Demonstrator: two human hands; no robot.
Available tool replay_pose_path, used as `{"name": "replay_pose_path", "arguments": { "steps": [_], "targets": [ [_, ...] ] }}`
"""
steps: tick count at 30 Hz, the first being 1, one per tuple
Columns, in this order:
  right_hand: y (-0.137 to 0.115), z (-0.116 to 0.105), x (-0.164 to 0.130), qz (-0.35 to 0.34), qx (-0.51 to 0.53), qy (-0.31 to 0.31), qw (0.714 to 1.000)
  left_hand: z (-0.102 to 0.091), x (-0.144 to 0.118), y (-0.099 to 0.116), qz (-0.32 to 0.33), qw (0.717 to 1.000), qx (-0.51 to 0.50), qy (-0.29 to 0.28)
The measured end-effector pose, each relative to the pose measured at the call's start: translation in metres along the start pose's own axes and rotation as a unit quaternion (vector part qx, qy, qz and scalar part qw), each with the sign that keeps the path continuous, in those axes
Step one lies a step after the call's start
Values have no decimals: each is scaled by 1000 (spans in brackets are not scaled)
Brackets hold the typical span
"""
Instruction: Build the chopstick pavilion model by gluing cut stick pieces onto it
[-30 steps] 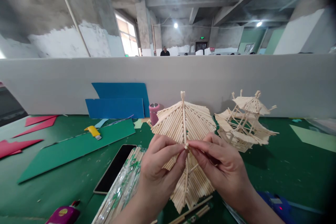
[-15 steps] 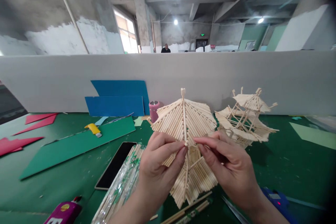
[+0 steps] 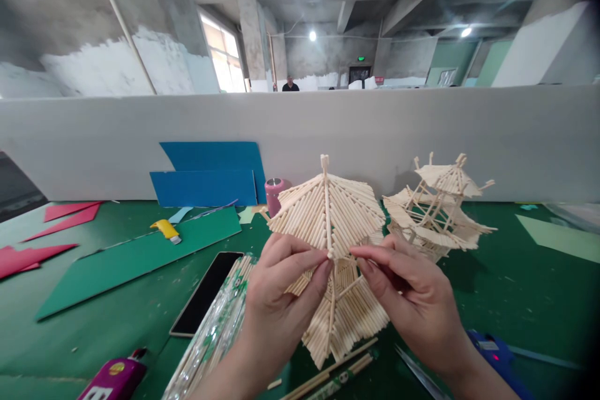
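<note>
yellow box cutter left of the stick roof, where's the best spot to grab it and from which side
Take the yellow box cutter across the middle of its yellow body, from above. It lies flat on the green mat, long axis slanting left-right, with bare mat along both long edges. Its right end looks metallic, likely the blade, so probably keep off that end.

Black phone [image 3: 206, 291], yellow cutter [image 3: 165, 230], pink cup [image 3: 274, 195]

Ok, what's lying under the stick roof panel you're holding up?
Under the stick roof, loose sticks poke out at its lower edge on the green table, beside a wrapped stick bundle. The left hand, right hand and the roof hide whatever lies directly beneath.
</note>
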State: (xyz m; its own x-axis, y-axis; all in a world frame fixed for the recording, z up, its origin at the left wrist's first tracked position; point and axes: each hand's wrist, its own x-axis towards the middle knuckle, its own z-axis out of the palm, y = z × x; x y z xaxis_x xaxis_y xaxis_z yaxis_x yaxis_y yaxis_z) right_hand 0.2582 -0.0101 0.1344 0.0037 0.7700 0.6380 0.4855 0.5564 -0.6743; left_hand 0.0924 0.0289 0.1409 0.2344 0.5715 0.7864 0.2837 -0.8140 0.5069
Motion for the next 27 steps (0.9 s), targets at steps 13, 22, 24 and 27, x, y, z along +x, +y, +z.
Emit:
{"name": "replay_pose_path", "arguments": {
  "steps": [13,22,24,27],
  "targets": [
    [-2,2,1,-15,15,-2,1000,-1,-4,-1,-3,1000,20,13],
    [-1,2,-3,-2,27,2,1000,-3,-3,10,63,994,82,44],
    [-1,2,-3,-6,30,4,1000,-3,-2,10,76,992,91,35],
    [0,2,-4,-3,34,4,999,-4,-1,8,93,990,102,24]
  ]
}}
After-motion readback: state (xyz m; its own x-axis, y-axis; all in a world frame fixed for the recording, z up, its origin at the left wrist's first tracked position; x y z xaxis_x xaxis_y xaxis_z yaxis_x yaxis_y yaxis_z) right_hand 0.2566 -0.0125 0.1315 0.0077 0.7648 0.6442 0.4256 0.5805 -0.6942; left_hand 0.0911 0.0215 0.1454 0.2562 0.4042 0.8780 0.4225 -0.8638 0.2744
